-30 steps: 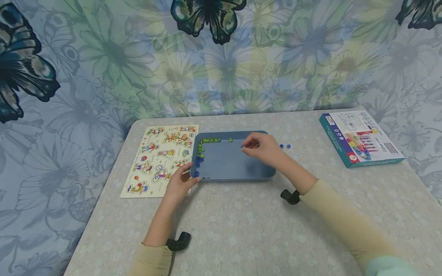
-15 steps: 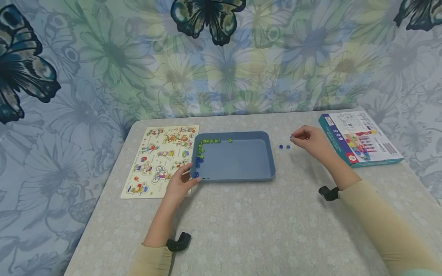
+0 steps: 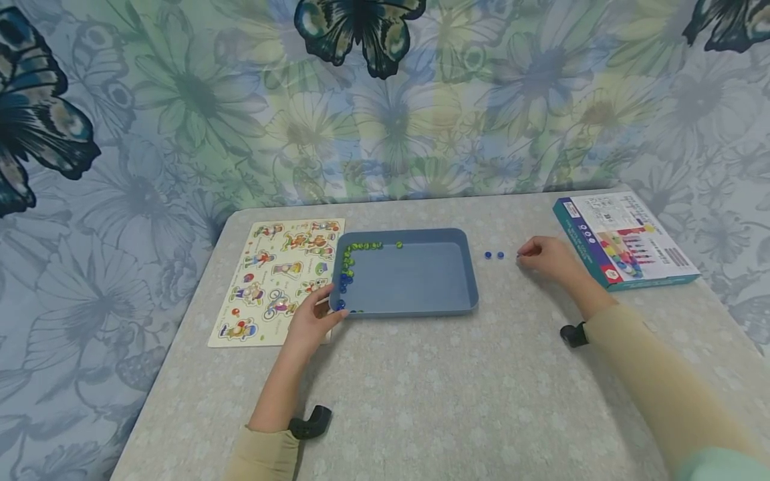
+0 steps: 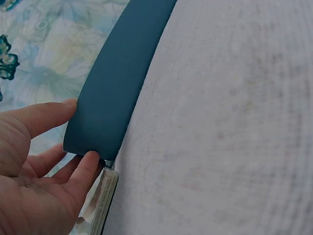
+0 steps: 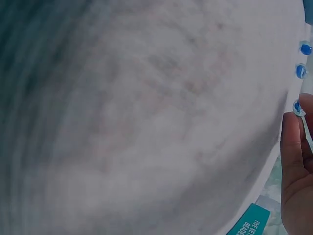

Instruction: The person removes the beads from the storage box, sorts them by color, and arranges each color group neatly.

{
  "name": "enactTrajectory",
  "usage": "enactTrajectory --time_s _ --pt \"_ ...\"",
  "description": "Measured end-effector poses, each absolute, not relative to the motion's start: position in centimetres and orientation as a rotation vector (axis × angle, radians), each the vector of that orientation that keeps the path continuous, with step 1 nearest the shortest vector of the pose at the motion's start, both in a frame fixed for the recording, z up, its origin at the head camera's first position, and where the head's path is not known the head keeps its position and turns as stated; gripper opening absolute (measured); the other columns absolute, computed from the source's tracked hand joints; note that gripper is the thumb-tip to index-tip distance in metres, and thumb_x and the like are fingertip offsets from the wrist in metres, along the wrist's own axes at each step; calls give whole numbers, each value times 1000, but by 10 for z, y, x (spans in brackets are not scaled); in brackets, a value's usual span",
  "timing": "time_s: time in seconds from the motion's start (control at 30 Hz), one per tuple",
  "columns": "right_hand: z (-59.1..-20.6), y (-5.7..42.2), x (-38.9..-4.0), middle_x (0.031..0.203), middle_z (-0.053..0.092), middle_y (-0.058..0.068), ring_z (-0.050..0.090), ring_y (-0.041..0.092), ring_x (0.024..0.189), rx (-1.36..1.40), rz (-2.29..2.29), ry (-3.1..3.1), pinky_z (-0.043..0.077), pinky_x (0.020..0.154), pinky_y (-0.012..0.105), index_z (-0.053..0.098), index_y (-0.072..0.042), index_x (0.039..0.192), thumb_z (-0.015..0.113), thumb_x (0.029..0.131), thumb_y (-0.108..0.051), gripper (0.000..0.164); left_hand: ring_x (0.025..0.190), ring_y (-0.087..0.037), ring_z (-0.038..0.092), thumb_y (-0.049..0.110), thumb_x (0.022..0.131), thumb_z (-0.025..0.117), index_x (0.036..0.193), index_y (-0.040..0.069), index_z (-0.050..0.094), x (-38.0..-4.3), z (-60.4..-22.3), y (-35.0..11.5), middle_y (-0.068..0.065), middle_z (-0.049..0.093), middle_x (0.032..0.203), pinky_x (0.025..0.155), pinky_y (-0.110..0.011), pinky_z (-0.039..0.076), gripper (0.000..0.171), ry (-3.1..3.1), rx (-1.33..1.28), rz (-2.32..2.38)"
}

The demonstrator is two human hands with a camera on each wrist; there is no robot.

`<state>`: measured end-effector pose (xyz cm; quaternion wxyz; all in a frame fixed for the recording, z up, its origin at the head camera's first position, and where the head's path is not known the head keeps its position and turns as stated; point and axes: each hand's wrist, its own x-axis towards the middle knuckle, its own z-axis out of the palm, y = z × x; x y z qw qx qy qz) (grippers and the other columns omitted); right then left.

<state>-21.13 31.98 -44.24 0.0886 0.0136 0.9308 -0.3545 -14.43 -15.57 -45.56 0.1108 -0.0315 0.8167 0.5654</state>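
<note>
A blue-grey tray (image 3: 415, 280) lies on the table, green marbles (image 3: 349, 254) along its far left side and blue marbles (image 3: 343, 284) at its near left. My left hand (image 3: 309, 324) grips the tray's near left corner, thumb and fingers on either side of the wall (image 4: 105, 98) in the left wrist view. To the right of the tray, my right hand (image 3: 547, 259) pinches a clear glass marble with a blue swirl (image 5: 298, 107) between thumb and fingertips, low over the table. Two similar marbles (image 3: 494, 255) sit in line between that hand and the tray.
A cream picture board (image 3: 283, 280) lies at the left, partly under the tray's left edge. At the back right is a teal-sided game box (image 3: 631, 240), just beyond my right hand. A flower-patterned cloth (image 3: 391, 133) hangs behind the table.
My right hand has moved from over the tray to the table at the right with the marble, then lowered beside the two others. My left hand has stayed on the tray.
</note>
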Motion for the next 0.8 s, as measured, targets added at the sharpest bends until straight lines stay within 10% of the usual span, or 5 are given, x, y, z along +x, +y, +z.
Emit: enactTrajectory --time_s 0.8 --pt "-453 311 -225 101 59 16 51 28 89 57 -1032 2784 46 81 40 62 -3 106 61 90 -16 20 130 -28 39 21 85 70 141 20 39 -143 -454 -155 -7 38 144 99 -44 42 65 2410 -119 1644"
